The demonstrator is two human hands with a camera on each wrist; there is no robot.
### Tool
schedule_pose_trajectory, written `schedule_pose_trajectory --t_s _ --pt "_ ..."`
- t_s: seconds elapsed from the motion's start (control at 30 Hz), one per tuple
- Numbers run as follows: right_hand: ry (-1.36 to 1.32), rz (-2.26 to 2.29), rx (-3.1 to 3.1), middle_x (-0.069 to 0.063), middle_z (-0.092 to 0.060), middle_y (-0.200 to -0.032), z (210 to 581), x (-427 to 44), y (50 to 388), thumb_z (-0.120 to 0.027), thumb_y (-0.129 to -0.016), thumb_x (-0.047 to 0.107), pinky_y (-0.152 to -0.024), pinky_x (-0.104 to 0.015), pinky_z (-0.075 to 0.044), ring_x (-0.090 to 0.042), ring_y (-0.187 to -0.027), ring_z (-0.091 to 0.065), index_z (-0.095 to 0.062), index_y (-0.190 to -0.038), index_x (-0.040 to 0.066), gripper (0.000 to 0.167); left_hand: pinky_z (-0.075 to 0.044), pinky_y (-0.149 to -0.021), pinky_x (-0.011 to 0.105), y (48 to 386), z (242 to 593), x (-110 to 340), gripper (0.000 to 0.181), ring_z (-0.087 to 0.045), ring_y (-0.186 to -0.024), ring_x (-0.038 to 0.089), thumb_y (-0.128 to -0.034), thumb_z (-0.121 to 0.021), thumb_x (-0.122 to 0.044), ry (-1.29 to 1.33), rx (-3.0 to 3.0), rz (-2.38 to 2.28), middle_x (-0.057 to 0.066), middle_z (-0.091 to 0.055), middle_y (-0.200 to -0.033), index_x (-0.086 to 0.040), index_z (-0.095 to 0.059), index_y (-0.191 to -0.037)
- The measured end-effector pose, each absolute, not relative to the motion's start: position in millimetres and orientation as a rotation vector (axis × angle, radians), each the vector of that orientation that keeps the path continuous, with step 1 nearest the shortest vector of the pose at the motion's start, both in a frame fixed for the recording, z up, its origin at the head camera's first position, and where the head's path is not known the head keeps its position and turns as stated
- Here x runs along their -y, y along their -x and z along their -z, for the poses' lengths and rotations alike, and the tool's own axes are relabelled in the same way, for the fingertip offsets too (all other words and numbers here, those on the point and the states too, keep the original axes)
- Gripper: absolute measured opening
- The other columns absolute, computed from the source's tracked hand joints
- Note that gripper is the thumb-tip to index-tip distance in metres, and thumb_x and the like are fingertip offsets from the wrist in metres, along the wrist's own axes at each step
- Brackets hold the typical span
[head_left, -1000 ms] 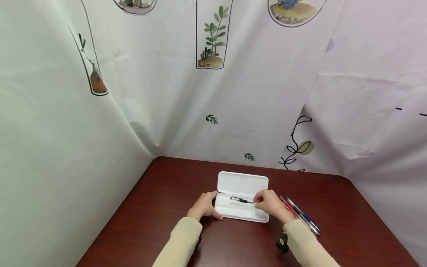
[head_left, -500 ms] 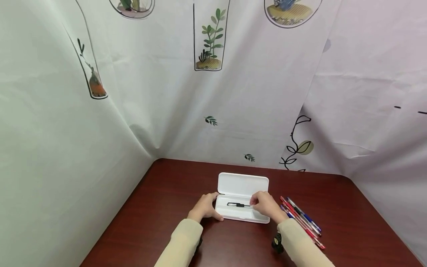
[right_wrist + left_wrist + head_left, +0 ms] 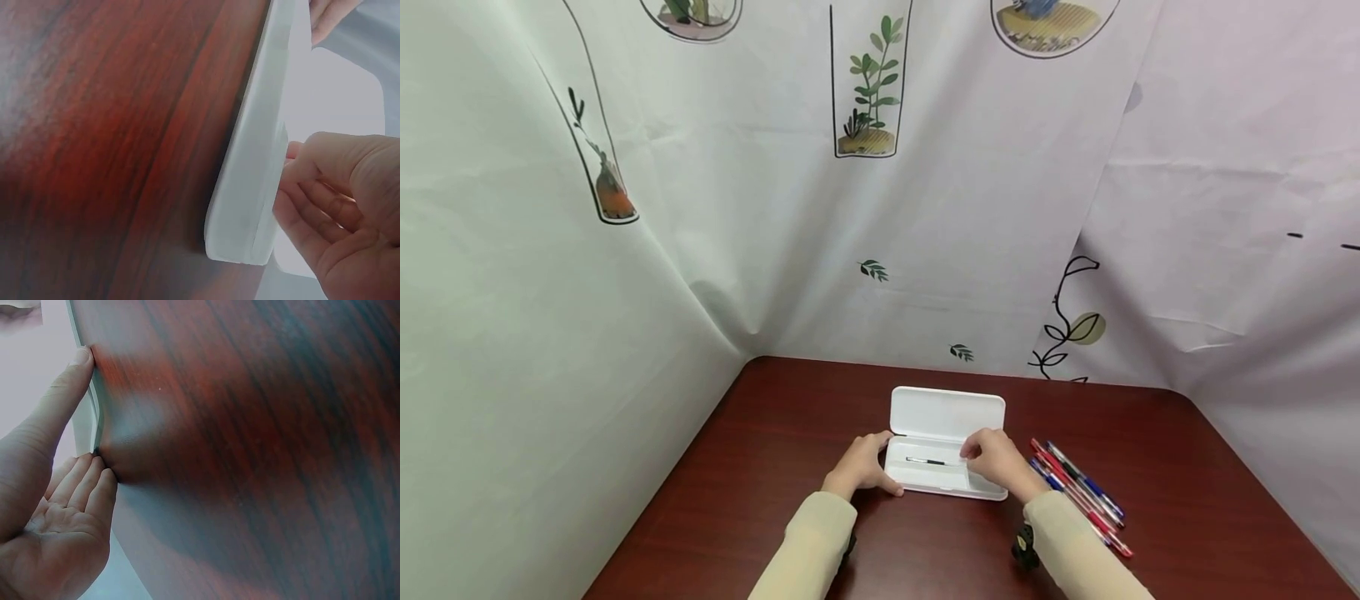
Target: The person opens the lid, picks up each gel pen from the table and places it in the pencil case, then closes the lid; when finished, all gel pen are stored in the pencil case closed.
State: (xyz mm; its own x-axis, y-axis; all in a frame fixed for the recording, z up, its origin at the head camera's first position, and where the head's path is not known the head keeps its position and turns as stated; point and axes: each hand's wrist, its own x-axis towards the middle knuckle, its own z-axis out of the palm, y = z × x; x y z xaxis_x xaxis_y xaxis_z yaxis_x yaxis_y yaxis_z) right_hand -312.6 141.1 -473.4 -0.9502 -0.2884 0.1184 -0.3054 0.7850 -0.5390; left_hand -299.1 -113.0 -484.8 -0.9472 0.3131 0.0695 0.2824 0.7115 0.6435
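Observation:
A white pencil case [image 3: 946, 413] lies with its lid raised; its side fills the middle of the right wrist view [image 3: 247, 181]. My left hand [image 3: 859, 467] grips the case's left end, thumb at the front corner and fingers at the rear; the left wrist view shows this hand [image 3: 56, 481] along the edge. A black and clear pen [image 3: 927, 461] lies lengthwise inside the tray. At its right end, my right hand [image 3: 998, 462] pinches it between thumb and finger. The right wrist view shows those fingers [image 3: 300, 169] behind the case wall, which hides the pen.
Several red, blue and black pens [image 3: 1078, 492] lie in a slanting bunch on the dark red table [image 3: 805, 408], right of the case and beside my right forearm. A patterned white cloth [image 3: 775, 208] hangs behind and at both sides.
My right hand has moved slightly left and the pen has shifted left and lower into the tray. Its clip no longer shows. My left hand keeps its place on the case.

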Motion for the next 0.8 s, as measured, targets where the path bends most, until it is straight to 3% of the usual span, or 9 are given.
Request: schedule_pose_trajectory --t_s 0.47,0.8 --pt "-0.511 -0.950 2.837 -0.004 -0.069 -0.081 455 -150 310 -0.067 -0.071 -0.007 -0.067 -0.030 -0.050 -0.012 -0.073 -0.057 -0.075 -0.089 0.003 0.022 -0.048 -0.099 0.044 301 486 114 0.081 -0.059 -0.116 0.028 -0.0554 -0.096 -0.019 -0.515 -2.878 -1.047 0.012 -0.065 -0.124 -0.004 -0.060 -0.126" --pt "-0.402 -0.953 2.867 -0.005 -0.071 -0.086 453 -170 310 -0.069 -0.075 -0.004 -0.069 -0.035 -0.054 -0.015 -0.078 -0.062 -0.075 -0.093 0.004 0.020 -0.046 -0.101 0.046 300 485 114 0.085 -0.056 -0.121 0.031 -0.0568 -0.096 -0.020 -0.481 -2.860 -1.044 0.015 -0.063 -0.129 -0.003 -0.058 -0.131"
